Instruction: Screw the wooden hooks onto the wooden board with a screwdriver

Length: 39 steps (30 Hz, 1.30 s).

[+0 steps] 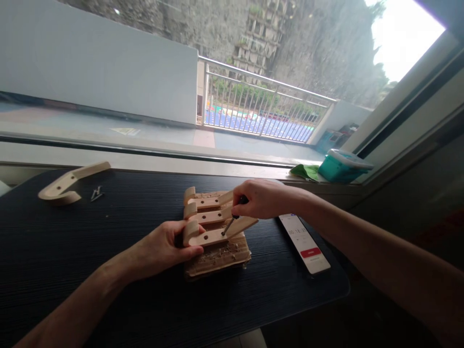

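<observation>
My right hand (253,198) is closed round the dark handle of a screwdriver (229,224), whose tip meets a hole in the nearest wooden hook (213,237). Between its fingers and thumb, my left hand (174,244) grips the curled end of that same hook. The hook lies on a thick brown block (219,261) with a rough, torn top, which looks like stacked cardboard. Two more wooden hooks, a middle one (210,217) and a far one (208,201), lie side by side on the block, each with two dark holes. My right hand hides part of their far ends.
A loose wooden hook (65,182) and a few screws (97,194) lie at the left of the black table (126,299). A phone (306,246) rests right of the block. A teal box (342,166) and green cloth (304,171) sit by the window.
</observation>
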Tool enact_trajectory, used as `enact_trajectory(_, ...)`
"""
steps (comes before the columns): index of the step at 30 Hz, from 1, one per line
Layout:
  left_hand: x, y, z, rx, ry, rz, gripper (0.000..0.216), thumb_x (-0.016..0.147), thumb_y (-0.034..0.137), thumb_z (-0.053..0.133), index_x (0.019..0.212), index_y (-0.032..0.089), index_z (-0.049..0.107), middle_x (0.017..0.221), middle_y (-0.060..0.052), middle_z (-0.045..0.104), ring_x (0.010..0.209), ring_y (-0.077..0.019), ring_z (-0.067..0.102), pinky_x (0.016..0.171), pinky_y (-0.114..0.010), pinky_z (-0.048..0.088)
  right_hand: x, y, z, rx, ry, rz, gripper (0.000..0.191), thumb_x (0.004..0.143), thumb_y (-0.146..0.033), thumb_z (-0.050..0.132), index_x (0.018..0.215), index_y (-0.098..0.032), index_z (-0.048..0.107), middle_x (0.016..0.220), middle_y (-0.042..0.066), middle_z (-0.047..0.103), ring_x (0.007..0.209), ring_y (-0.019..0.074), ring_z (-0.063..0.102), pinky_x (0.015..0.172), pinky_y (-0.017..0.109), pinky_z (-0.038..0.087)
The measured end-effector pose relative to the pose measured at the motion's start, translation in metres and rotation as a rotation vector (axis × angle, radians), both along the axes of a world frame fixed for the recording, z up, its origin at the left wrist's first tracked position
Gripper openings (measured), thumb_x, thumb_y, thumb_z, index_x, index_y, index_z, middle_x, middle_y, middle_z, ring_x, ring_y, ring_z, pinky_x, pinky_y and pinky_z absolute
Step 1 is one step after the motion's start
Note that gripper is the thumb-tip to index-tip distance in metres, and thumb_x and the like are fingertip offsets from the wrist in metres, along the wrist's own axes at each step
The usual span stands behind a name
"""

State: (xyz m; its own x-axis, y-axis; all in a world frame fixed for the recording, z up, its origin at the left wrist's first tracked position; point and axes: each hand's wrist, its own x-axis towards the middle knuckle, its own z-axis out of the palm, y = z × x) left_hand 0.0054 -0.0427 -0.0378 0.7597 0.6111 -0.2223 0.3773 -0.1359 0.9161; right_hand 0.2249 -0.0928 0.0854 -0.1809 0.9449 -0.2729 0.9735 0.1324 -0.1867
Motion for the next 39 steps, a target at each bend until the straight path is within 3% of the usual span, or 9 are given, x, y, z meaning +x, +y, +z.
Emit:
enact_trajectory(5,0.003,0.003,0.015,-0.006,0.073,-0.043,0.037,0.070,0.042,0.067,0.098,0.018,0.063,0.077,0.003,0.063,0.070,-0.0140,0.058,0.064,-0.021,0.048,0.000,-0.007,0.000,0.059,-0.001,0.020,0.021,0.076,-0.034,0.054,0.082,-0.020,0.067,0.069,0.000,0.062,0.059,0.0097,0.047,0.053,0.022,0.030)
enact_trajectory(10,0.007,0.013,0.044,0.044,0.203,-0.174,0.040,0.065,0.038,0.069,0.099,0.018,0.067,0.095,-0.001,0.069,0.091,-0.0210,0.062,0.079,-0.025,0.048,-0.005,-0.017,-0.001,0.157,-0.042,0.102,0.018,0.077,-0.027,0.051,0.080,-0.020,0.066,0.076,0.003,0.066,0.065,0.0119,0.051,0.056,0.024,0.031)
enact_trajectory(13,0.011,0.016,0.051,0.072,0.264,-0.246,0.041,0.066,0.041,0.069,0.100,0.018,0.067,0.100,-0.003,0.069,0.096,-0.0227,0.062,0.082,-0.026,0.048,-0.005,-0.023,-0.001,0.207,-0.095,0.134,0.019,0.078,-0.027,0.049,0.080,-0.019,0.066,0.076,0.005,0.067,0.064,0.0138,0.053,0.054,0.025,0.031)
enact_trajectory(17,0.011,0.015,0.034,0.124,0.261,-0.094,0.047,0.066,0.049,0.068,0.100,0.015,0.065,0.086,-0.003,0.070,0.082,-0.0229,0.065,0.071,-0.028,0.052,-0.008,-0.028,0.009,0.195,-0.195,0.180,0.023,0.080,-0.027,0.051,0.093,-0.015,0.066,0.084,0.009,0.069,0.070,0.0175,0.058,0.055,0.026,0.033)
enact_trajectory(21,0.008,0.008,0.011,0.093,0.134,0.066,0.050,0.062,0.050,0.071,0.100,0.018,0.065,0.097,-0.004,0.071,0.092,-0.0252,0.065,0.075,-0.026,0.053,-0.017,-0.026,0.018,0.179,-0.256,0.360,0.019,0.081,-0.015,0.051,0.092,-0.013,0.066,0.083,0.010,0.068,0.073,0.0173,0.058,0.058,0.026,0.034)
enact_trajectory(27,0.006,0.003,0.004,0.061,0.062,0.105,0.048,0.063,0.050,0.071,0.099,0.018,0.065,0.094,-0.004,0.072,0.087,-0.0239,0.065,0.071,-0.026,0.054,-0.028,-0.015,0.011,0.135,-0.270,0.503,0.016,0.078,-0.006,0.051,0.081,-0.012,0.066,0.073,0.006,0.064,0.060,0.0126,0.051,0.052,0.025,0.029)
enact_trajectory(32,0.007,0.000,0.004,0.022,0.025,0.130,0.047,0.064,0.049,0.070,0.098,0.016,0.064,0.084,-0.003,0.070,0.076,-0.0193,0.064,0.067,-0.025,0.053,-0.017,-0.007,0.009,0.117,-0.181,0.348,0.016,0.080,-0.016,0.050,0.080,-0.014,0.065,0.072,0.005,0.064,0.060,0.0117,0.049,0.054,0.025,0.031)
enact_trajectory(36,0.009,-0.003,0.001,0.056,0.003,0.154,0.045,0.065,0.049,0.069,0.095,0.016,0.063,0.079,-0.002,0.068,0.070,-0.0165,0.061,0.064,-0.023,0.051,-0.005,0.002,0.008,-0.009,-0.075,0.164,0.020,0.078,-0.027,0.051,0.083,-0.016,0.067,0.072,0.003,0.065,0.059,0.0110,0.049,0.052,0.024,0.032)
enact_trajectory(39,0.009,-0.005,0.000,0.067,-0.012,0.153,0.043,0.065,0.048,0.069,0.093,0.016,0.063,0.076,0.000,0.066,0.067,-0.0152,0.059,0.062,-0.023,0.050,-0.004,0.003,0.011,-0.033,-0.097,0.139,0.022,0.078,-0.030,0.051,0.084,-0.017,0.067,0.073,0.003,0.065,0.059,0.0114,0.049,0.052,0.024,0.033)
